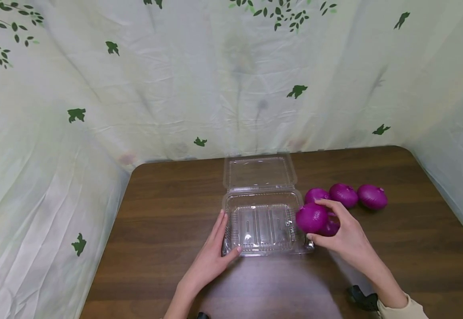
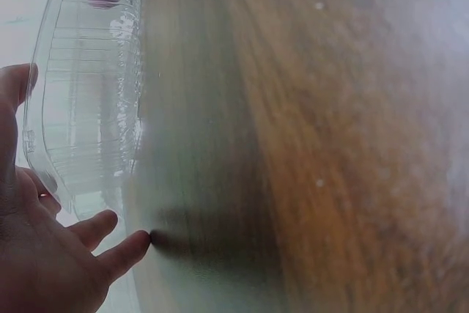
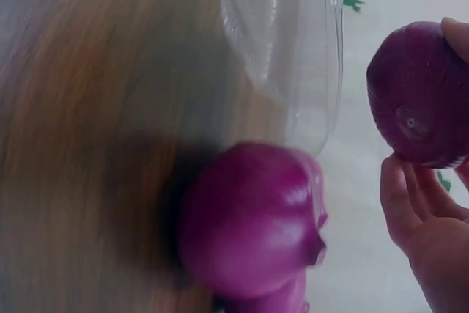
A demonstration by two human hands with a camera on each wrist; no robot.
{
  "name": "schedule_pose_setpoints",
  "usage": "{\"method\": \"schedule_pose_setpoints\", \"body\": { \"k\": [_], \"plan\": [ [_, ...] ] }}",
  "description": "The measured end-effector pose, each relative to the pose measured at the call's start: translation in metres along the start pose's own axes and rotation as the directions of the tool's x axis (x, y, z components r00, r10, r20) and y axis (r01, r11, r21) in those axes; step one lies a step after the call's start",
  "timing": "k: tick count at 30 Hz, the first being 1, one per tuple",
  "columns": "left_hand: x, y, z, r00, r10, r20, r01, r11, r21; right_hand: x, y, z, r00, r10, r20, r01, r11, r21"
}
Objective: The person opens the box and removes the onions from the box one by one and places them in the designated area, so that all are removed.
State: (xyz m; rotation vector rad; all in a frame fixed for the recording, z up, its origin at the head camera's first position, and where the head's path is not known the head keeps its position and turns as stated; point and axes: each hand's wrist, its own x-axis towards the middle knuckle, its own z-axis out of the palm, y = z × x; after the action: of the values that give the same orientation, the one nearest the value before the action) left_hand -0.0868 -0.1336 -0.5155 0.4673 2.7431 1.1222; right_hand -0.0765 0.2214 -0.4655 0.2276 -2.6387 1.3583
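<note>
A clear plastic clamshell container [image 1: 263,230] lies on the table, lid folded back, with nothing inside its base. My left hand [image 1: 213,257] touches its front left corner, thumb at the rim and straight fingers along the side. Above the container's right rim, my right hand [image 1: 349,239] holds a red onion [image 1: 311,218] between thumb and fingers. In the right wrist view that onion [image 3: 418,97] is off the table. Partly hidden behind the right hand is another onion [image 1: 329,228]. In the left wrist view, the fingers [image 2: 124,256] spread beside the container wall.
Behind the right hand, three more onions [image 1: 343,195] sit in a rough row right of the container. The brown wooden table [image 1: 167,221] has rounded back corners. A pale curtain with leaf prints [image 1: 167,88] hangs behind and on both sides.
</note>
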Motion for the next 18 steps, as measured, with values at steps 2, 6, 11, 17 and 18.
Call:
{"method": "schedule_pose_setpoints", "body": {
  "k": [2,6,11,17,18],
  "plan": [
    [0.0,0.0,0.0,1.0,0.001,0.001,-0.001,1.0,0.0,-0.002,0.002,-0.005,1.0,0.025,0.001,-0.025,0.999,0.021],
    [0.0,0.001,0.0,1.0,0.0,0.002,0.0,1.0,-0.001,-0.007,0.004,-0.014,0.998,0.063,0.008,-0.063,0.998,0.03],
    [0.0,0.001,0.0,1.0,-0.003,0.005,0.003,1.0,0.004,-0.01,0.01,-0.025,0.998,0.056,-0.002,-0.056,0.998,-0.009],
    [0.0,0.002,-0.001,1.0,-0.003,0.007,0.003,1.0,0.0,-0.014,0.018,-0.037,0.997,0.067,-0.027,-0.066,0.998,0.021],
    [-0.001,0.002,-0.001,1.0,-0.002,0.007,0.002,1.0,-0.001,-0.015,0.019,-0.039,0.997,0.073,-0.036,-0.072,0.997,0.025]
  ]
}}
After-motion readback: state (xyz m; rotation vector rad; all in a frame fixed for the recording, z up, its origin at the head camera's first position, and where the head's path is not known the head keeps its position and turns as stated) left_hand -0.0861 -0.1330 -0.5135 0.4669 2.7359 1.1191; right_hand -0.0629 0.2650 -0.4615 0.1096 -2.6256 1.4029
